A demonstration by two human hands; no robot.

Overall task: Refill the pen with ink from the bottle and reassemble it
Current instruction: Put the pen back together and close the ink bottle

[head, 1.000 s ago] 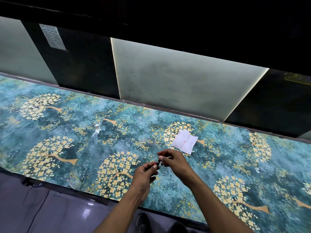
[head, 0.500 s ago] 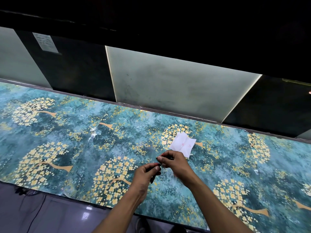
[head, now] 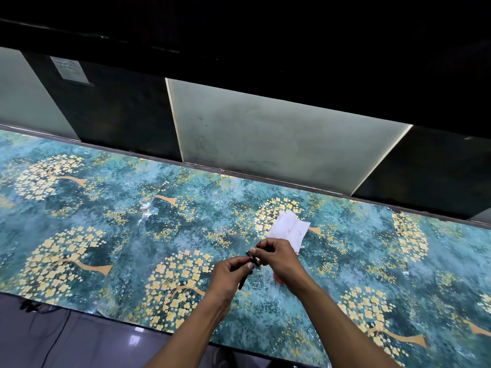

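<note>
A slim dark pen [head: 252, 258] is held between both hands above the patterned table [head: 132, 235]. My left hand [head: 229, 274] grips its lower part, and the dark barrel end pokes out below the palm. My right hand [head: 276, 257] pinches the upper part with fingertips and thumb. Most of the pen is hidden by fingers. A small red patch shows under my right wrist; I cannot tell what it is. No ink bottle is in view.
A white folded tissue [head: 289, 229] with faint pink stains lies on the table just beyond my right hand. Frosted glass panels [head: 279, 144] and dark frames rise behind the table's far edge. Cables lie on the floor at lower left.
Both hands stay together on the pen with small finger shifts. The camera has tilted, so the scene sits slightly differently in view.
</note>
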